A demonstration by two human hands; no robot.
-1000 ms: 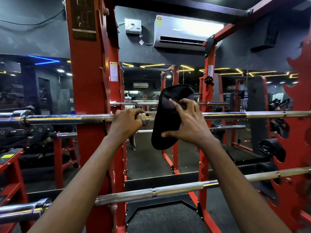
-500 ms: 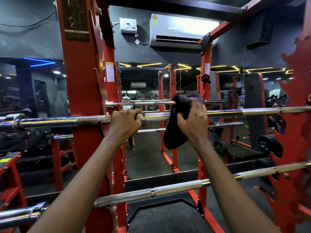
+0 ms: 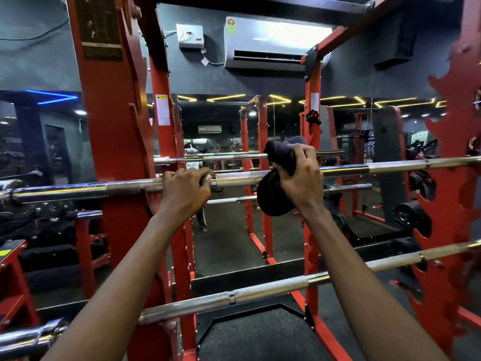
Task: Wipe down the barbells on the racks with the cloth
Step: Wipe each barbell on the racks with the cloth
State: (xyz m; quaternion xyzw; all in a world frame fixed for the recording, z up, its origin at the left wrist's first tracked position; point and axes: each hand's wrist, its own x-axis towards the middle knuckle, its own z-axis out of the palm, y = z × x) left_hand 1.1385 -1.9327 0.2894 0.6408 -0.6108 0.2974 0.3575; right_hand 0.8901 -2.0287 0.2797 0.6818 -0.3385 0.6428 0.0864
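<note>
Wiping step on: left hand [image 3: 186,190] clasps the upper barbell [image 3: 390,166], right hand [image 3: 299,181] grips the cloth [image 3: 272,201] over it. Next, probably a firm slide toward three o'clock.

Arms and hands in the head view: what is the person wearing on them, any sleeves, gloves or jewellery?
Nothing shows. The left forearm and right forearm are bare to the frame edge, no sleeve or cuff. The left hand and right hand are ungloved, with no watch, wristband or ring visible.
</note>
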